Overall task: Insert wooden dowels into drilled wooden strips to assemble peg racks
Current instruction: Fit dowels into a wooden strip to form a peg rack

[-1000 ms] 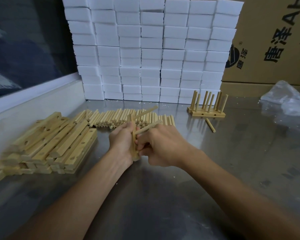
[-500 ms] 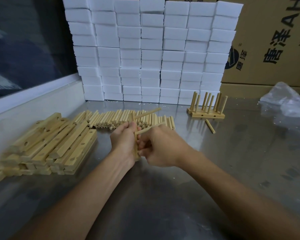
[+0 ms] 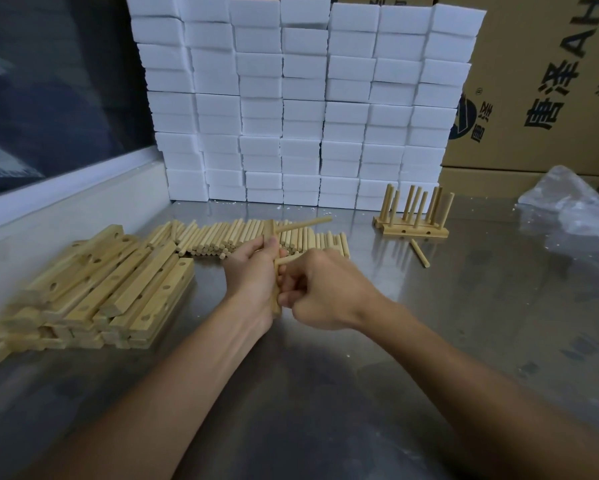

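Left hand (image 3: pixel 253 271): fingers curled round a drilled wooden strip (image 3: pixel 274 271), which stands nearly upright above the tabletop (image 3: pixel 360 393), its lower end showing below the palm and its upper end above the thumb. One dowel (image 3: pixel 303 224) is seated in the strip near its top and juts out to the right. A second dowel (image 3: pixel 287 260) enters the strip lower down.

Right hand (image 3: pixel 325 292): fingers curled, pinching the second dowel close to where it meets the strip. The knuckles face the camera; the fingertips are hidden, so the exact grip cannot be told. How deep this dowel sits in its hole cannot be told.

Stock on the tabletop: a stack of drilled strips (image 3: pixel 100 289) lies to the left, near the raised edge, several layers high, holes visible on the upper faces. A row of loose dowels (image 3: pixel 228 239) lies side by side just behind the hands. To the right, well apart from the hands, stands a finished peg rack (image 3: pixel 412 220) with its dowels pointing up, some tilted. A single dowel (image 3: pixel 419 252) lies flat just in front of that rack.

Background: a wall of stacked white foam blocks (image 3: pixel 301 98) at the rear of the tabletop, cardboard boxes (image 3: pixel 550 81) with printed characters behind and to the right, and a crumpled clear plastic bag (image 3: pixel 575 206) at the far right.
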Demonstrator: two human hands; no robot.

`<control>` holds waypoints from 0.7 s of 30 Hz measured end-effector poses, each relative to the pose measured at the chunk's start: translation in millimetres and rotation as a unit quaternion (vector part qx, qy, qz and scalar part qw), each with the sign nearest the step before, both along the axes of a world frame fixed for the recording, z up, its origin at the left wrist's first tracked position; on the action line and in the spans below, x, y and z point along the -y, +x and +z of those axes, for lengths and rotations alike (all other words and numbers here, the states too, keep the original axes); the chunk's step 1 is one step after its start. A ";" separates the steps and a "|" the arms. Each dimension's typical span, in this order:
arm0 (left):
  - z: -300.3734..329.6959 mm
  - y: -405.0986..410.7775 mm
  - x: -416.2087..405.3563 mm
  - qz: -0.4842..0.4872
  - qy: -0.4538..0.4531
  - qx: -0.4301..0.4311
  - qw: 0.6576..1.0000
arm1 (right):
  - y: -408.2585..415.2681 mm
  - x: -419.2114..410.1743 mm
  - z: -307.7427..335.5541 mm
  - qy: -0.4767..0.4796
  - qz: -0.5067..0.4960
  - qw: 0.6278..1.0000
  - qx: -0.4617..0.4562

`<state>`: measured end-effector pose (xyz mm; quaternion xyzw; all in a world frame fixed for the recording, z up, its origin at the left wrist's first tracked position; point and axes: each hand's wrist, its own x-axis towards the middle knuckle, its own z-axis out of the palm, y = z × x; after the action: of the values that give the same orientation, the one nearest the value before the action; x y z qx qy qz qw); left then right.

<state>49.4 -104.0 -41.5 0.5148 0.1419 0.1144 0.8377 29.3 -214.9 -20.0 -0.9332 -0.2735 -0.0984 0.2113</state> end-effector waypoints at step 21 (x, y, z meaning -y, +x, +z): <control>-4.4 5.4 -0.3 0.008 -0.002 0.019 1.000 | 7.2 7.1 4.7 -0.028 0.020 0.999 0.009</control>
<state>54.8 -103.7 -45.8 0.5096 0.1307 0.1304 0.8404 36.6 -222.0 -15.2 -0.9322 -0.2965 -0.0950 0.1847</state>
